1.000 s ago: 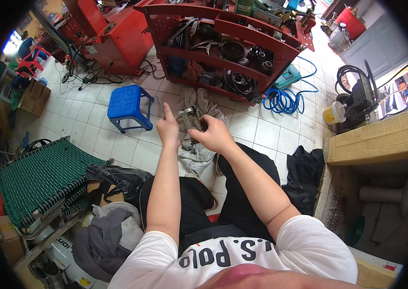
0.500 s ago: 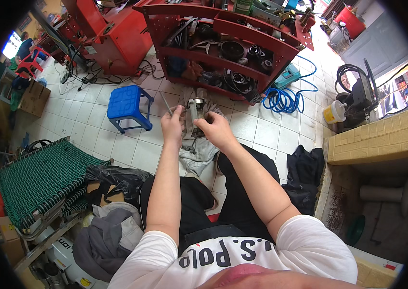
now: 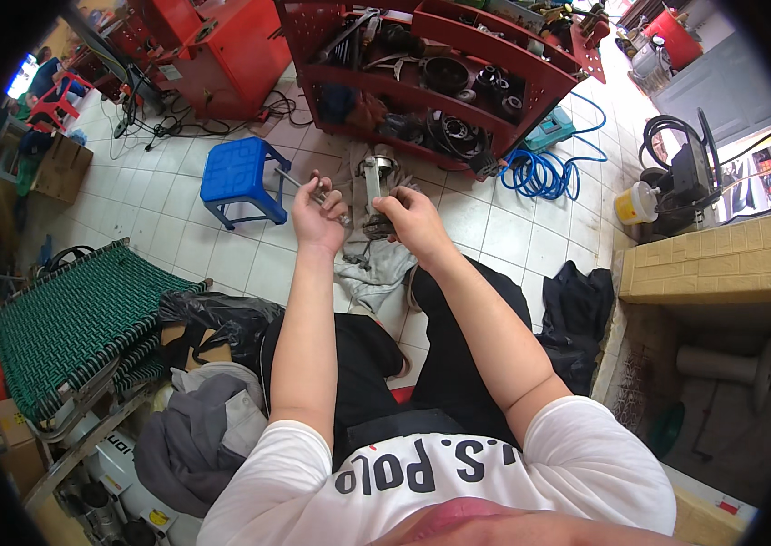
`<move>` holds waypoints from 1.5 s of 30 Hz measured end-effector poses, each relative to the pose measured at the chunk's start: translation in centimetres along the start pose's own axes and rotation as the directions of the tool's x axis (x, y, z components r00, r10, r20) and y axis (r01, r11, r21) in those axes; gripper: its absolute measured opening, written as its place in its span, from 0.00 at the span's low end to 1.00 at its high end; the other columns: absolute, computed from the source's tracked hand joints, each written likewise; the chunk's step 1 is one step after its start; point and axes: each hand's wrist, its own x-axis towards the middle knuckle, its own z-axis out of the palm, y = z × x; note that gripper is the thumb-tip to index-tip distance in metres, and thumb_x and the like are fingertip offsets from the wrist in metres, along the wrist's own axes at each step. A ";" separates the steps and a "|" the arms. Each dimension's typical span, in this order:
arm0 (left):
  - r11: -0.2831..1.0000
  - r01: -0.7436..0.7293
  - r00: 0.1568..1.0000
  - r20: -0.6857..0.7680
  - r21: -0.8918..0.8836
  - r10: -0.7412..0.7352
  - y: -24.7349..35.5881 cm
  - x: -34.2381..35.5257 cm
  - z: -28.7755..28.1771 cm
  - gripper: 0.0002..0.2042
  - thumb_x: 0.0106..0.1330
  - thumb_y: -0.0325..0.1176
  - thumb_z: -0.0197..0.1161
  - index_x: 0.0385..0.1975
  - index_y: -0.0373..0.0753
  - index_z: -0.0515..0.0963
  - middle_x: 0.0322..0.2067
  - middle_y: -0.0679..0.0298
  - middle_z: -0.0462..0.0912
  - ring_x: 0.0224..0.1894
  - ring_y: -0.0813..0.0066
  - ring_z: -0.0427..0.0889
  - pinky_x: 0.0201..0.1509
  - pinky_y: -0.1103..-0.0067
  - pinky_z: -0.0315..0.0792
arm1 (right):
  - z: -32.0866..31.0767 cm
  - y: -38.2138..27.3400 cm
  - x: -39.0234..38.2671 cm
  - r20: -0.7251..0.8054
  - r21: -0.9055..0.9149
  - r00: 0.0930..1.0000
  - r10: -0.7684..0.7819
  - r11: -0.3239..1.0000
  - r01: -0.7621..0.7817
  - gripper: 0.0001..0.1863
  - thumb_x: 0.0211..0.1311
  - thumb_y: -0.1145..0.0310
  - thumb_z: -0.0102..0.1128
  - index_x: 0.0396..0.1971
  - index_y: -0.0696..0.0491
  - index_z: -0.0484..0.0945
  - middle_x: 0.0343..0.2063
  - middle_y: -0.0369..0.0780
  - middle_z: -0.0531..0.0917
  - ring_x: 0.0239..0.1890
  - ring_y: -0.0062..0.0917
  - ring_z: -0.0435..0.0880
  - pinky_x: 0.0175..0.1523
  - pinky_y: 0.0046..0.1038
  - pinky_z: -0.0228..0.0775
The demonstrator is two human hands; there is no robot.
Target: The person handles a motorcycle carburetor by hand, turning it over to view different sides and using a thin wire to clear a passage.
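Note:
My left hand (image 3: 319, 218) is turned partly palm up, its fingers curled round a thin metal rod-shaped tool (image 3: 286, 174) that points out toward the blue stool. Just right of it, my right hand (image 3: 411, 220) grips a grey metal machine part (image 3: 372, 179), thumb on top and fingers hidden around its side. This part is elongated, with a shiny round end (image 3: 383, 163) facing away from me. Beneath it a crumpled grey cloth (image 3: 372, 284) is spread on the floor tiles between my knees.
Ahead stands a red tool cart (image 3: 394, 82) loaded with tools and parts. A blue plastic stool (image 3: 238, 182) is at the left, beyond a green woven folding bed (image 3: 85, 328). Blue hose (image 3: 540, 173) lies coiled at the right, near a white bucket (image 3: 635, 204).
My left hand has rolled palm up and drawn slightly left, away from the part, so the tool now slants toward the stool. The right hand keeps its grip.

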 end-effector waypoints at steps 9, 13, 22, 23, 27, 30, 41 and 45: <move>0.992 0.061 0.998 0.030 -0.110 -0.058 -0.3 0.4 -0.7 0.08 0.70 0.35 0.57 0.45 0.45 0.79 0.32 0.69 0.77 0.25 0.79 0.68 0.29 0.80 0.63 | -0.1 0.6 0.2 -0.025 -0.037 0.996 -0.084 0.996 0.083 0.22 0.62 0.53 0.69 0.30 0.62 0.80 0.23 0.37 0.79 0.27 0.19 0.74 0.33 0.28 0.68; 0.982 0.087 0.996 0.049 -0.167 -0.080 0.0 0.2 -0.7 0.11 0.77 0.40 0.53 0.45 0.42 0.79 0.35 0.67 0.79 0.28 0.77 0.71 0.29 0.81 0.66 | -0.1 0.8 0.5 -0.018 -0.066 0.995 -0.101 0.993 0.100 0.24 0.60 0.52 0.70 0.31 0.63 0.80 0.24 0.38 0.81 0.29 0.21 0.75 0.36 0.29 0.69; 0.990 0.130 0.954 -0.264 -0.060 -0.142 -0.4 1.2 -1.8 0.12 0.81 0.41 0.51 0.46 0.43 0.79 0.41 0.64 0.83 0.34 0.75 0.79 0.37 0.79 0.75 | 0.2 0.3 0.1 -0.013 -0.082 0.996 -0.089 0.993 0.087 0.24 0.60 0.52 0.70 0.31 0.63 0.81 0.25 0.39 0.81 0.30 0.21 0.76 0.37 0.29 0.70; 0.984 0.176 0.941 -0.300 0.039 -0.157 -0.4 1.4 -2.4 0.11 0.80 0.40 0.51 0.47 0.43 0.79 0.42 0.64 0.84 0.34 0.74 0.79 0.37 0.78 0.75 | 0.2 0.3 0.1 -0.011 -0.081 0.996 -0.089 0.993 0.088 0.24 0.60 0.52 0.70 0.31 0.63 0.81 0.25 0.39 0.81 0.30 0.21 0.76 0.37 0.29 0.70; 0.986 0.148 0.983 -0.125 0.080 -0.137 -1.0 1.4 -2.2 0.09 0.80 0.39 0.52 0.48 0.45 0.78 0.42 0.65 0.84 0.35 0.74 0.80 0.38 0.75 0.75 | -0.2 0.6 0.3 -0.015 -0.085 0.997 -0.076 0.994 0.075 0.24 0.60 0.52 0.70 0.32 0.63 0.81 0.25 0.39 0.82 0.30 0.21 0.77 0.37 0.30 0.70; 0.996 0.073 0.997 -0.013 0.048 -0.073 -1.2 -0.6 1.9 0.07 0.77 0.38 0.54 0.47 0.48 0.76 0.39 0.67 0.83 0.32 0.74 0.77 0.38 0.73 0.72 | -0.8 1.1 0.5 -0.031 -0.081 0.996 -0.079 0.994 0.077 0.24 0.60 0.53 0.70 0.32 0.63 0.81 0.26 0.39 0.82 0.30 0.22 0.77 0.38 0.29 0.70; 0.968 0.174 0.961 -0.246 0.179 -0.127 -1.1 -1.2 3.2 0.06 0.74 0.41 0.59 0.39 0.49 0.75 0.26 0.72 0.73 0.26 0.78 0.69 0.31 0.76 0.66 | -0.5 0.2 0.0 0.005 -0.146 0.996 -0.084 0.986 0.084 0.19 0.64 0.54 0.67 0.34 0.57 0.80 0.28 0.35 0.81 0.29 0.18 0.77 0.32 0.24 0.72; 0.937 0.256 0.957 -0.201 0.236 -0.211 -1.1 -0.6 0.5 0.09 0.72 0.43 0.62 0.32 0.49 0.74 0.25 0.75 0.71 0.23 0.81 0.67 0.31 0.80 0.64 | -0.3 0.4 0.4 -0.015 -0.095 0.997 -0.079 0.992 0.077 0.24 0.60 0.53 0.70 0.33 0.63 0.81 0.27 0.40 0.83 0.31 0.22 0.77 0.39 0.29 0.71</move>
